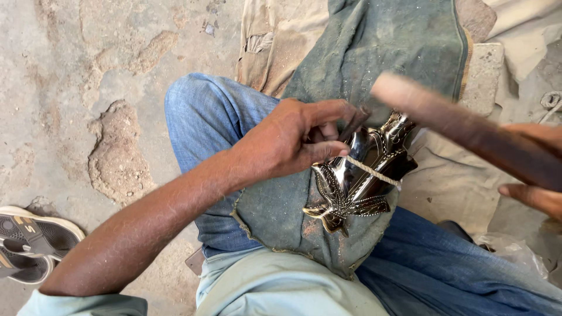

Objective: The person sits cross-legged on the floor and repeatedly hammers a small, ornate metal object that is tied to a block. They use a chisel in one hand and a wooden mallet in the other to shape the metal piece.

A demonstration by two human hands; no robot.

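Observation:
My left hand [293,140] pinches a thin dark metal punch [353,124], its tip set against a shiny embossed metal piece [357,175] with leaf patterns. The piece lies on a grey-green cloth [275,210] over my lap and is tied down with a pale cord [372,171]. My right hand [535,169] at the right edge grips a wooden handle [445,120], blurred by motion, raised above the metal piece.
I sit in blue jeans [205,117] on rough, broken concrete ground [88,88]. A grey sandal [32,240] lies at the lower left. Beige sacking [451,181] and a flat stone block [483,73] lie to the right, and a crumpled plastic bag [512,248] sits near my right leg.

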